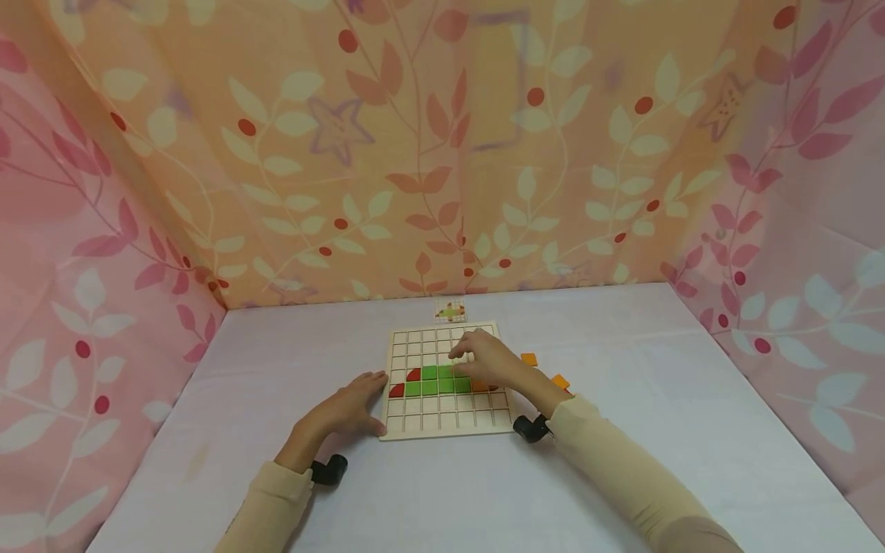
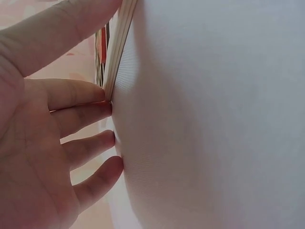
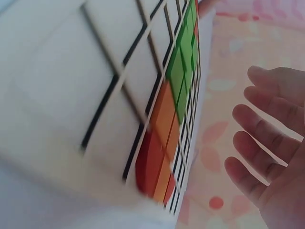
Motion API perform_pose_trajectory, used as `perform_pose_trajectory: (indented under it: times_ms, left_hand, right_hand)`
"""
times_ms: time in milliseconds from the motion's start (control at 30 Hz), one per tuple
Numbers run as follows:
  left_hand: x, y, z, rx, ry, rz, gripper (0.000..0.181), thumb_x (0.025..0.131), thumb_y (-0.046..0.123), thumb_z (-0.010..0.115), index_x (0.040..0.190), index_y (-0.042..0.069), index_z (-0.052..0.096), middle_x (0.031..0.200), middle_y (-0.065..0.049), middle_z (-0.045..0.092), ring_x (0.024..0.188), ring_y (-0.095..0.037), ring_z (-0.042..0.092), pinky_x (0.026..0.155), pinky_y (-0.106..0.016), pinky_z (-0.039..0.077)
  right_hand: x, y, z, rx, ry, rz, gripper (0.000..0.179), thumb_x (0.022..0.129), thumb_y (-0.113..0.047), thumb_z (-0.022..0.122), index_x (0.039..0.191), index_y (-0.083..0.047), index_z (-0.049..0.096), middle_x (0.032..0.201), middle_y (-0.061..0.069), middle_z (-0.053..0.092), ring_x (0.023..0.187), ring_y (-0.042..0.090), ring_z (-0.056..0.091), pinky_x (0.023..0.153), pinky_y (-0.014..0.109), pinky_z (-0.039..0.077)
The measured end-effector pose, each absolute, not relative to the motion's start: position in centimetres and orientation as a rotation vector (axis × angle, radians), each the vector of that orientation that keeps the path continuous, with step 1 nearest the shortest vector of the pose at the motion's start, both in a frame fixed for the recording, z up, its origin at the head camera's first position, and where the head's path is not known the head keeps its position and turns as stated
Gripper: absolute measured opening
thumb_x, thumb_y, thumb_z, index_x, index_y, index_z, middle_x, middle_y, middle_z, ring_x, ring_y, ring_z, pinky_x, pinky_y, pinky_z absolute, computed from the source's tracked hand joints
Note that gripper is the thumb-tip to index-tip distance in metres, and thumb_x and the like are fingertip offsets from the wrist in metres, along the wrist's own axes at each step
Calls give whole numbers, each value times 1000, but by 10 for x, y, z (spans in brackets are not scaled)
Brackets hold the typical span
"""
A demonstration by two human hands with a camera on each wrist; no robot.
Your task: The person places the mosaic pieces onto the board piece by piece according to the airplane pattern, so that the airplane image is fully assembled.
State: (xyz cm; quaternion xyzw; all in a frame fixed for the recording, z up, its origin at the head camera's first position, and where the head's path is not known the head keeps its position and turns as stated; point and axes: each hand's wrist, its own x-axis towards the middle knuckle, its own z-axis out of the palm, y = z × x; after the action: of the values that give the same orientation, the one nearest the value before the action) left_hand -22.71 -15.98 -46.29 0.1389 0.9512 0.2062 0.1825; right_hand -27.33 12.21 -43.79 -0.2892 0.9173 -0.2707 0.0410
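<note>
A pale wooden grid board [image 1: 429,421] lies on the table, with a raised lattice of square cells. Two rows of it hold green squares [image 1: 429,372], with red curved pieces [image 1: 397,391] at the left end and orange pieces [image 1: 480,386] at the right. My left hand [image 1: 349,405] rests at the board's left side, thumb by the near corner; in the left wrist view its fingertips [image 2: 107,109] meet the board's edge. Above the coloured rows hovers my right hand [image 1: 487,359], covering some cells. The right wrist view shows its fingers [image 3: 259,121] spread and holding nothing.
Loose orange squares [image 1: 528,359] lie right of the board, one [image 1: 560,381] beside a bit of red near the right forearm. A small picture card [image 1: 451,310] with a coloured grid pattern is behind the board. Patterned cloth walls [image 1: 429,192] enclose the white tabletop [image 1: 276,346].
</note>
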Motion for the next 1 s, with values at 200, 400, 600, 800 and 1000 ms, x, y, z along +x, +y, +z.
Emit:
perform_pose_trajectory:
  times_ms: [200, 400, 600, 800, 1000]
  left_hand:
    - [-227, -159, -463, 394, 2690, 589, 96, 71, 23, 87, 150, 4, 36, 159, -13, 32, 149, -37, 21, 117, -60, 24]
    - [-227, -160, -463, 411, 2689, 585, 96, 71, 23, 87, 149, 2, 36, 158, -14, 33, 148, -38, 22, 117, -60, 24]
    - [-227, -161, -464, 432, 2690, 587, 96, 70, 23, 87, 149, 1, 36, 158, -15, 33, 148, -39, 22, 117, -59, 24]
    - [-228, -161, -464, 421, 2685, 590, 97, 71, 25, 86, 150, 2, 35, 159, -14, 31, 149, -38, 21, 116, -60, 24]
    - [-228, -162, -465, 440, 2685, 582, 96, 71, 25, 86, 150, 1, 35, 158, -15, 32, 149, -39, 21, 116, -61, 24]
  right_hand:
    - [-278, 145, -436, -821, 2835, -891, 23, 87, -19, 71, 107, -6, 75, 100, 5, 69, 100, 24, 57, 88, 41, 50]
    - [-283, 165, -441, -750, 2876, -871, 21, 87, -17, 72, 104, -7, 76, 96, 5, 70, 96, 23, 56, 87, 39, 48]
    - [-287, 186, -447, -671, 2899, -827, 21, 86, -17, 71, 104, -7, 76, 96, 4, 69, 93, 21, 56, 85, 38, 48]
    - [-290, 206, -454, -575, 2908, -776, 23, 86, -17, 71, 105, -6, 75, 96, 5, 68, 92, 21, 56, 83, 38, 50]
    - [-292, 219, -461, -536, 2923, -750, 23, 84, -13, 72, 104, -3, 75, 94, 8, 68, 88, 22, 55, 82, 39, 52]
